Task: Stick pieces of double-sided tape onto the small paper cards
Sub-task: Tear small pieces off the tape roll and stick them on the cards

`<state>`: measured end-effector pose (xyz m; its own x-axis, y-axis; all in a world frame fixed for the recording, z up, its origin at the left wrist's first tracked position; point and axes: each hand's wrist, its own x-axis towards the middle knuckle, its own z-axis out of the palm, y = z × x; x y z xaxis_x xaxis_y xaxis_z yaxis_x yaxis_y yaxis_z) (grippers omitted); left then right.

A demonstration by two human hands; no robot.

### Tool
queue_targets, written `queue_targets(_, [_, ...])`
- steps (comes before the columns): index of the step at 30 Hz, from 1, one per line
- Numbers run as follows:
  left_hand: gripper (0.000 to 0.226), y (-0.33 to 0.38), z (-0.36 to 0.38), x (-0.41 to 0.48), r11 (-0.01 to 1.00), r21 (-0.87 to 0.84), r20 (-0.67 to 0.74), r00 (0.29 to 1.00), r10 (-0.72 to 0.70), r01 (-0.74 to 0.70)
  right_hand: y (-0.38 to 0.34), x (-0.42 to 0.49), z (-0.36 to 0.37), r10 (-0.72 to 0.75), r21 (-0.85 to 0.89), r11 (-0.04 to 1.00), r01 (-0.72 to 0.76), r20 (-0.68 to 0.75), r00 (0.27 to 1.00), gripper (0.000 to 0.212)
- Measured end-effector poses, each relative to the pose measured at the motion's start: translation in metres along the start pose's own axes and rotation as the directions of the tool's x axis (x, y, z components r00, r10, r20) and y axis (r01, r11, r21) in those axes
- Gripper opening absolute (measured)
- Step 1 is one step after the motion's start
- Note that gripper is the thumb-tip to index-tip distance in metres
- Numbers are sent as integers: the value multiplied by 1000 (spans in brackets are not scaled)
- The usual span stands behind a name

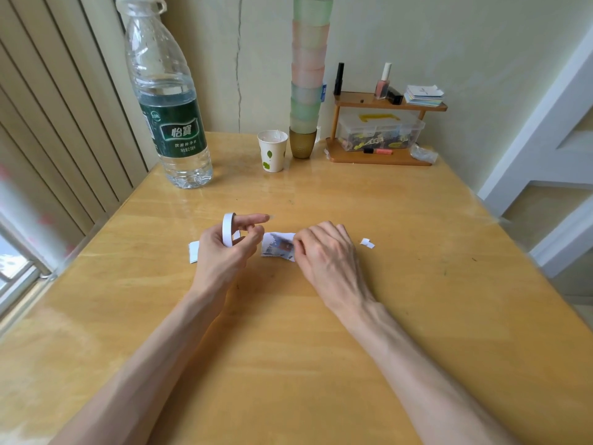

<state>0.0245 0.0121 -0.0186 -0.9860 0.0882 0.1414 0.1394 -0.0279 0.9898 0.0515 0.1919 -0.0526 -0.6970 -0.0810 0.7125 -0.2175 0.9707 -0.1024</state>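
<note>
tape roll [228, 229]: white, upright | printed card [278, 245]: flat, just right of roll | white card [193, 251]: flat, left, partly hidden

Water bottle [167, 101], paper cup [272, 152] (leaf-printed), cup stack [308, 75]

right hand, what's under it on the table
A printed card lies flat on the table, partly under the right hand. The card's left part shows. Its right edge is covered by the curled fingers, so any tape there cannot be seen.

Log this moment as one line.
left hand holds tape roll | right hand grips printed card on table | white card beside left hand
</note>
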Motion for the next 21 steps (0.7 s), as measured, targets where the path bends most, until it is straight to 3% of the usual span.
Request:
queue_targets(4, [17,0,-1,1,1000,2,-5,1000,-4,4,10,3,-19,92,89,992,-84,-94,991,9])
queue_targets(7, [18,0,-1,1,1000,-1,-2,1000,-6,6,17,2,-32,125,185,976,-118,-28,992,7])
queue_targets(9, [17,0,-1,1,1000,-12,-2,1000,-5,5,21,1,-42,217,392,889,-238,99,971,9])
queue_targets(11, [17,1,-1,0,1000,-16,-1,1000,-1,1,28,1,-51,269,586,688,-429,343,900,11])
queue_targets(13, [18,2,-2,0,1000,-13,7,1000,-1,1,34,-1,-56,202,597,585,-548,548,812,11])
queue_targets(16, [16,3,-1,-1,1000,-5,50,999,5,-5,40,-9,-56,191,454,669,-589,660,727,6])
queue_targets(21, [14,2,1,-2,996,-57,158,985,-64,74,31,-10,-56,242,279,836,-473,587,773,11])
